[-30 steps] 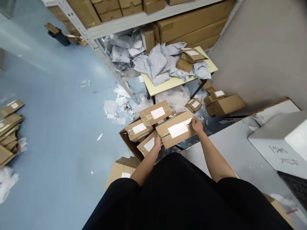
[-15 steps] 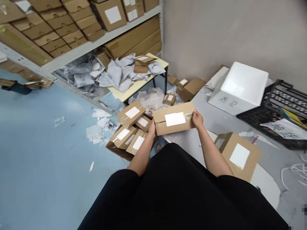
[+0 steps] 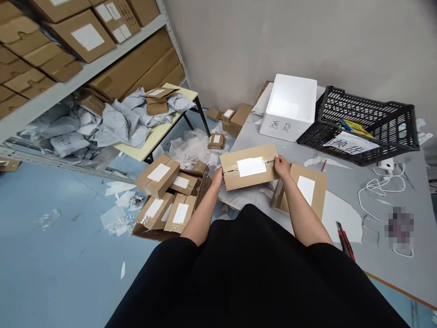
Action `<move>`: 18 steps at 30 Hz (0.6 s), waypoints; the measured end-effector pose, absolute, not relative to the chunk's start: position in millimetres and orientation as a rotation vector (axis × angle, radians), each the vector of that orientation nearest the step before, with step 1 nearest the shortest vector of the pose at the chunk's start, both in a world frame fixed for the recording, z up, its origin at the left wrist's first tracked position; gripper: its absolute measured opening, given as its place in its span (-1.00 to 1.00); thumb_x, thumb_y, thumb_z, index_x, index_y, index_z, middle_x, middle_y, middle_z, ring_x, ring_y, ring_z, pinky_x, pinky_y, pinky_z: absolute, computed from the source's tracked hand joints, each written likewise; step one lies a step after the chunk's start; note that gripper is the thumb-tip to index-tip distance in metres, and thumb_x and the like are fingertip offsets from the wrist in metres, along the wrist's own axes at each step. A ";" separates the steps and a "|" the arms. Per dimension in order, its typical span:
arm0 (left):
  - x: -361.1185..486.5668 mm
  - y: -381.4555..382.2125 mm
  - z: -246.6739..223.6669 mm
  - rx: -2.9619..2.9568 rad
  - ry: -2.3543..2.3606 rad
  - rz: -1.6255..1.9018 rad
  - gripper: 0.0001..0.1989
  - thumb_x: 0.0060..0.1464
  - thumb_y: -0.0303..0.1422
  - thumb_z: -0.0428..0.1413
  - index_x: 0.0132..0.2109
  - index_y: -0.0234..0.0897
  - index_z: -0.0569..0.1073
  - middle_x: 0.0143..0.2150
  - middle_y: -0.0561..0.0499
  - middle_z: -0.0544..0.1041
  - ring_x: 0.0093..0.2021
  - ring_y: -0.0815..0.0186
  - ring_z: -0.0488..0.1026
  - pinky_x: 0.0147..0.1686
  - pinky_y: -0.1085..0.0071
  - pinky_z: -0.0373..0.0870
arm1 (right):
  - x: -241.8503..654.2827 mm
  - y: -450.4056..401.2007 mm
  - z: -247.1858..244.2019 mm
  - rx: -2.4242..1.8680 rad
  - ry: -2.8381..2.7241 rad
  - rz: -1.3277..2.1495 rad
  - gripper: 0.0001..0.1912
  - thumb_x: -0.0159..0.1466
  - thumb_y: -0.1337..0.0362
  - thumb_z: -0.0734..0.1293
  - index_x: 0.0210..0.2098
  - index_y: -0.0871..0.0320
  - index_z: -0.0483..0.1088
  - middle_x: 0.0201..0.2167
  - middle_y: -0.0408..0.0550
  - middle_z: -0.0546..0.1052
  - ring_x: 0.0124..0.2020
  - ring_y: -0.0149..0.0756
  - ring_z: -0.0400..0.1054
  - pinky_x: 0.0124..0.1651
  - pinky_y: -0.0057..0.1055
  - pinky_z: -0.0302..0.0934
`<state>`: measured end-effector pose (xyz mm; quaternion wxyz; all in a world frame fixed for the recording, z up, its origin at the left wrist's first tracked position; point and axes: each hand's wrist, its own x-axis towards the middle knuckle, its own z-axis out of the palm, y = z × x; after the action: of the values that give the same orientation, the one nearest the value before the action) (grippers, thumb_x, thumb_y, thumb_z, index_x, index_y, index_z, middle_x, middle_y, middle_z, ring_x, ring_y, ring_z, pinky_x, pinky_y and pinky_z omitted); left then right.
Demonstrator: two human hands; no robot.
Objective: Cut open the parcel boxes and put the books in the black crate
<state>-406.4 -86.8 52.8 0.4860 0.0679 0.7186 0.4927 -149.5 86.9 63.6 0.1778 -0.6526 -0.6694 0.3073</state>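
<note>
Both hands grasp one taped cardboard box point(image 3: 248, 169), held out in front of the body, overlapping the near-left corner of the grey table point(image 3: 382, 262) in view; its height above the tabletop is hard to judge. Left hand point(image 3: 217, 176) grips the left end, right hand point(image 3: 282, 166) the right end, thumb at the edge — remaining fingers mostly hidden. White label point(image 3: 256, 166) faces up, text unreadable. Dark line at the seam's left end: slit or shadow, can't tell. Box underside not visible.

Right forearm covers part of another labelled cardboard box point(image 3: 317, 187) on the table. Red-and-black box cutter point(image 3: 345, 241) lies near the sleeve; its lower end is cut off from view. Pixelated patch point(image 3: 401, 228) further right — content unidentifiable. White cable point(image 3: 367, 187) loops near the black plastic crate point(image 3: 392, 132), whose paper sign partly blocks the contents. White foam box point(image 3: 290, 123) stands beside the crate, handwriting on front.

Left of the hands, labelled boxes crowd a large open carton point(image 3: 146, 233), hiding its interior. Beyond, grey mailers point(image 3: 119, 123) cover much of the yellow side table point(image 3: 153, 143). Shelving point(image 3: 92, 68) runs out of frame.
</note>
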 end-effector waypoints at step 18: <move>-413.4 -59.6 32.0 -0.023 1.683 1.230 -0.52 0.29 0.01 -0.02 0.15 -0.23 0.36 0.01 -0.19 0.57 -0.16 0.18 0.58 -0.23 0.31 0.54 | -226.1 200.8 61.1 -1.874 -2.375 0.773 -0.46 0.44 0.05 0.01 0.19 0.13 0.39 0.08 0.22 0.53 0.08 0.09 0.39 0.10 0.01 0.23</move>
<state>-413.4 -59.6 32.0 0.5042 -0.0094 0.6972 0.5096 -226.1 200.8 61.1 0.0094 -0.6002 -0.7606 0.2475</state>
